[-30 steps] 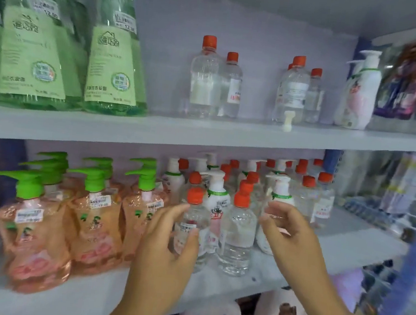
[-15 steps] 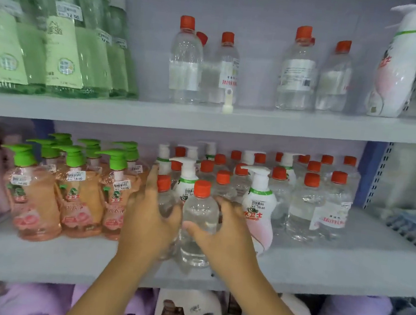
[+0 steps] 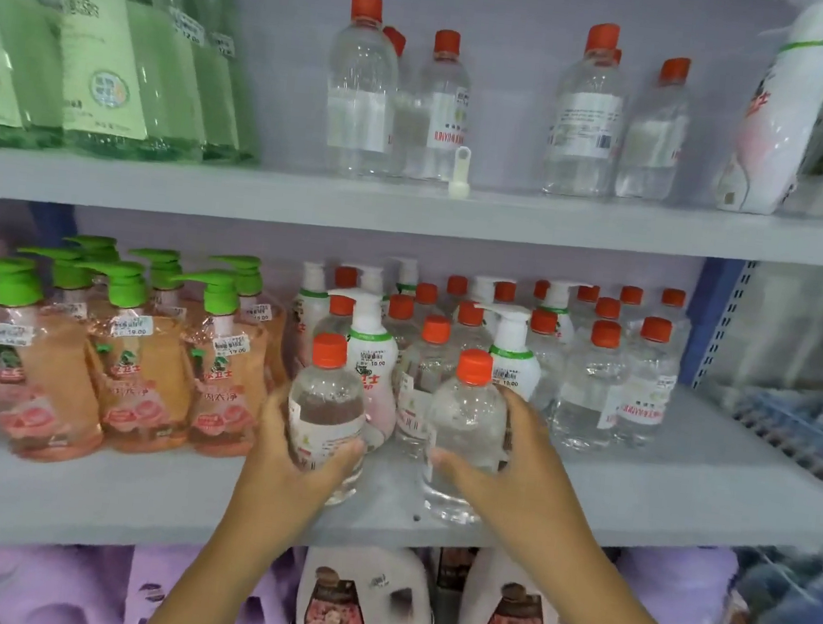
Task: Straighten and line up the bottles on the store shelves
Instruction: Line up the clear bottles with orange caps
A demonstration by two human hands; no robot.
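Observation:
Two clear bottles with orange caps stand upright near the front of the middle shelf [image 3: 684,498]. My left hand [image 3: 292,457] grips the left clear bottle [image 3: 326,404] around its labelled lower half. My right hand [image 3: 511,454] grips the right clear bottle [image 3: 466,419] from its right side. A gap of bare shelf lies between the two. Behind them stand several more clear orange-capped bottles [image 3: 590,381] mixed with white pump bottles [image 3: 371,358].
Orange soap bottles with green pumps [image 3: 140,359] fill the shelf's left part. The upper shelf [image 3: 410,207] holds green bottles [image 3: 101,50], clear bottles [image 3: 362,88], a small white piece [image 3: 461,169] and a white pump bottle [image 3: 769,126]. White jugs [image 3: 358,606] stand below.
The two front bottles stood close together between my hands half a second ago; now they stand apart and nearer the shelf's front edge, one in each hand. The view has closed in.

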